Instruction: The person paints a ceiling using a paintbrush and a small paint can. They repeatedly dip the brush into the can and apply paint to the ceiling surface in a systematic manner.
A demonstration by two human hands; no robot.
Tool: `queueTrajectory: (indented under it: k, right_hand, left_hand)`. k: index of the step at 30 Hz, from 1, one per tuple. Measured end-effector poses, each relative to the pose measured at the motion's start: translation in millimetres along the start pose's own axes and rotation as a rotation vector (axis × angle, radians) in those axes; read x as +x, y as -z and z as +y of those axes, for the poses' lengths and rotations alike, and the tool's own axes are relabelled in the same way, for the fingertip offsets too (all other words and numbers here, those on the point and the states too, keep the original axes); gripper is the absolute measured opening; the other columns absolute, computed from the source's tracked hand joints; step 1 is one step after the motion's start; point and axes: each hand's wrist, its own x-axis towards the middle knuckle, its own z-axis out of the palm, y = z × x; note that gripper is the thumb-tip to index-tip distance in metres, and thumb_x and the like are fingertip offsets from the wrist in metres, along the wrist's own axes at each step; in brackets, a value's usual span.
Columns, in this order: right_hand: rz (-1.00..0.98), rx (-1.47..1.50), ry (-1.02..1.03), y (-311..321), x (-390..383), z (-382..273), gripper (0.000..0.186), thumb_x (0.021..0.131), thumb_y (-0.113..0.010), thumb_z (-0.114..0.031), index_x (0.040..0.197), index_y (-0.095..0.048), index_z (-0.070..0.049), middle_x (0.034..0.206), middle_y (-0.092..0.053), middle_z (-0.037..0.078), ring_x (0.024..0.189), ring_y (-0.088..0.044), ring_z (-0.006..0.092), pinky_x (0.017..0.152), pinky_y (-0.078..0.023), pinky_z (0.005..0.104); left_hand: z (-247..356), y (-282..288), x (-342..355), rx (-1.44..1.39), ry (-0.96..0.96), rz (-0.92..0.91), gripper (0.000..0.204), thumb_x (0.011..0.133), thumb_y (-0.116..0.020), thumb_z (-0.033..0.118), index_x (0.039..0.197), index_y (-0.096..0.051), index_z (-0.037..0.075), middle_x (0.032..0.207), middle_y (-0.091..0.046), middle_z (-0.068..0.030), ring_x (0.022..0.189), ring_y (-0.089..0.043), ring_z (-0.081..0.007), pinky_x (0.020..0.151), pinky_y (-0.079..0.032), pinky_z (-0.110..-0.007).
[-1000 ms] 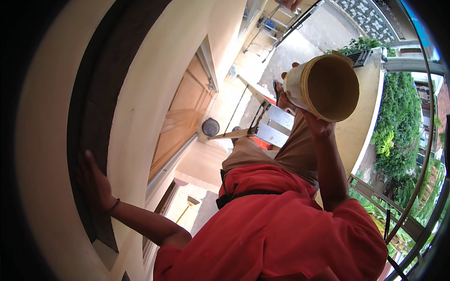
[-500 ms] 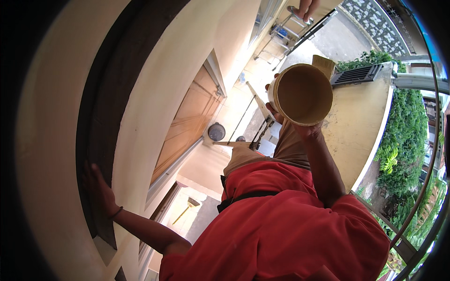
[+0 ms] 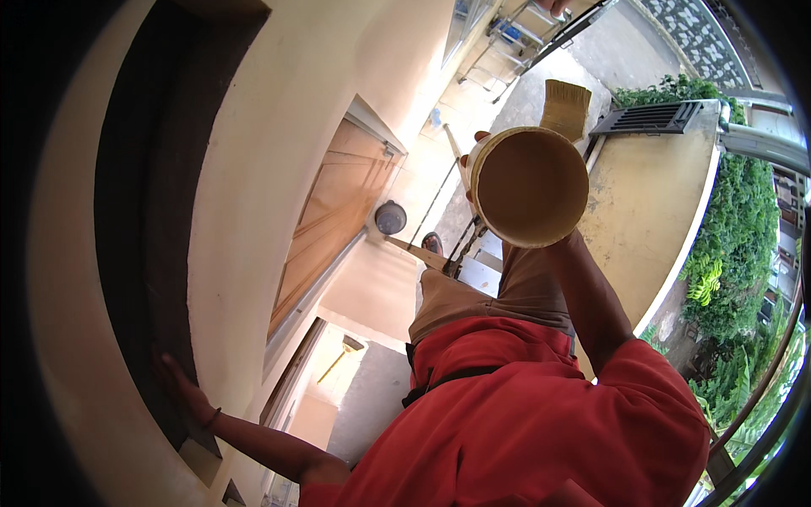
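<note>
My left hand [image 3: 187, 393] lies flat against the dark brown band [image 3: 152, 253] along the wall, its fingers stretched out and partly lost in shadow. My right hand [image 3: 474, 160] is wrapped round a round tub [image 3: 530, 188], its fingertips showing on the tub's left side. The tub's mouth faces me, and its inside is coated in beige. Behind the tub's upper right edge stick out the wide beige bristles of a paintbrush [image 3: 564, 110]; its handle is hidden, so I cannot tell what holds it.
Below me are wooden ladder-like rails [image 3: 422, 253] and a sandalled foot [image 3: 432, 243]. A dark bucket [image 3: 390, 218] stands by a wooden door [image 3: 334, 211]. A metal stepladder [image 3: 498, 63], partly seen fingers [image 3: 553, 7] of another person, a broom [image 3: 342, 355] and a boundary wall [image 3: 642, 220] surround me.
The tub has shifted slightly left and down in view, and more of the brush's bristles shows. My left hand stays on the dark band. The other person's fingers have slipped towards the top edge.
</note>
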Motion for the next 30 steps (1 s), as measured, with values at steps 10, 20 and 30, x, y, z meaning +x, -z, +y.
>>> queueTrajectory:
  k: [10,20,30]
  right_hand:
    - [-0.047,-0.032,0.046,-39,-72,31,0.064,0.114,-0.048,-0.050,0.157,-0.053,-0.003,0.155,-0.058,0.025,0.144,-0.056,0.0464,0.116,-0.045,0.0734]
    - [-0.171,-0.144,0.013,-87,-116,61,0.065,0.114,-0.047,-0.051,0.158,-0.051,-0.003,0.157,-0.056,0.027,0.146,-0.054,0.0501,0.115,-0.043,0.0787]
    - [-0.195,-0.234,-0.081,-113,-113,80,0.067,0.113,-0.046,-0.052,0.160,-0.050,-0.003,0.158,-0.054,0.029,0.149,-0.051,0.0537,0.115,-0.041,0.0839]
  left_hand:
    - [65,5,-8,0.249,-0.070,-0.003,0.083,0.114,-0.038,0.069,0.165,-0.049,0.005,0.170,-0.047,-0.0238,0.159,-0.041,-0.0429,0.132,-0.030,-0.051]
    - [77,4,-16,-0.152,0.001,0.050,0.097,0.104,-0.044,0.081,0.172,-0.037,0.012,0.175,-0.042,-0.0206,0.158,-0.043,-0.0451,0.127,-0.039,-0.055]
    - [69,6,-19,-0.198,-0.018,0.135,0.090,0.108,-0.049,0.073,0.167,-0.044,0.006,0.168,-0.050,-0.0236,0.154,-0.048,-0.0457,0.124,-0.043,-0.053]
